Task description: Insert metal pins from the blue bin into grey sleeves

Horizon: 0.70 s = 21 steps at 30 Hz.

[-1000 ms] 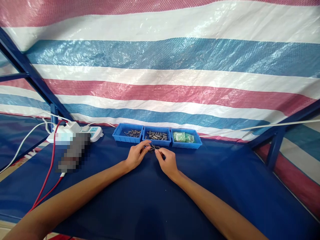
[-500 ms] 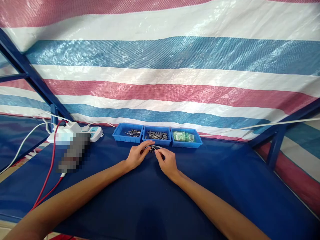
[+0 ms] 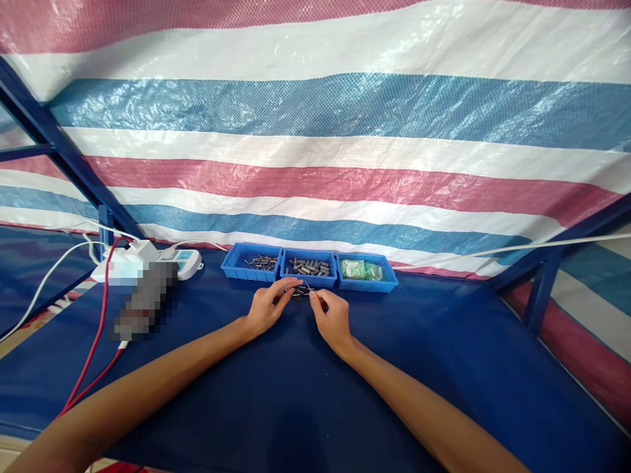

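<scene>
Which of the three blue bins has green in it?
The right-hand bin: green and whitish items show inside. The middle bin holds short grey cylinders; the left bin, thin metal rods.

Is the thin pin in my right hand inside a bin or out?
Out: your right hand holds the pin in front of the middle bin, near the dark pile.

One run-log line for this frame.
left hand: at pile of thin pieces | right hand: pinching thin rod | behind: three blue bins

Bright light leaves glare across the sheet (image 3: 315, 105); below it, the table (image 3: 404, 401) carries a soft shadow, and pixelation hides a dark object (image 3: 148, 299).
</scene>
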Each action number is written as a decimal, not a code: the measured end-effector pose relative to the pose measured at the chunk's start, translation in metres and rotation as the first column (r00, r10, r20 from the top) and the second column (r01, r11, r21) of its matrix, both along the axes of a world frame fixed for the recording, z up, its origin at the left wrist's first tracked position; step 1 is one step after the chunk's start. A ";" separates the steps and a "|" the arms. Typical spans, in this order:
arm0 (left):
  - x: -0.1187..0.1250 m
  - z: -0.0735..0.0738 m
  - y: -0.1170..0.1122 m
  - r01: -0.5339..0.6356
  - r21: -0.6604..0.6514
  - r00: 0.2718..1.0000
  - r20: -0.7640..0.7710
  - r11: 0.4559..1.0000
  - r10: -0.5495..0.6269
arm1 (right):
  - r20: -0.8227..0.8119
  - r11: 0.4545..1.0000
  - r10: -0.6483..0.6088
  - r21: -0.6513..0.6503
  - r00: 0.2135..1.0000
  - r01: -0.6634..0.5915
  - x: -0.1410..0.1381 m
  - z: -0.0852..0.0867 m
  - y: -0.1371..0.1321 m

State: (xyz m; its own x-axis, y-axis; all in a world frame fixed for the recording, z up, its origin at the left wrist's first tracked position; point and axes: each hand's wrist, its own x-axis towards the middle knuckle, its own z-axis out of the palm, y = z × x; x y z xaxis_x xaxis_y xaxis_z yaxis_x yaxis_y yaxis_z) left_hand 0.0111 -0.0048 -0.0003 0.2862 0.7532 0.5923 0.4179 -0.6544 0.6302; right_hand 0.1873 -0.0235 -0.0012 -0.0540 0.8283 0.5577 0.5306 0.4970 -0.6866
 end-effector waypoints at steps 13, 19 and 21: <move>-0.001 -0.003 0.000 0.004 0.021 1.000 0.024 1.000 -0.004 | 0.075 0.995 0.088 0.046 0.993 -0.092 -0.001 -0.001 -0.002; -0.001 -0.003 0.001 0.009 0.026 1.000 0.024 1.000 -0.010 | 0.082 0.992 0.116 0.047 0.990 -0.120 -0.001 0.000 -0.002; -0.001 -0.004 0.001 0.006 0.028 1.000 0.029 1.000 -0.007 | 0.072 0.995 0.087 0.048 0.994 -0.090 -0.001 0.001 -0.002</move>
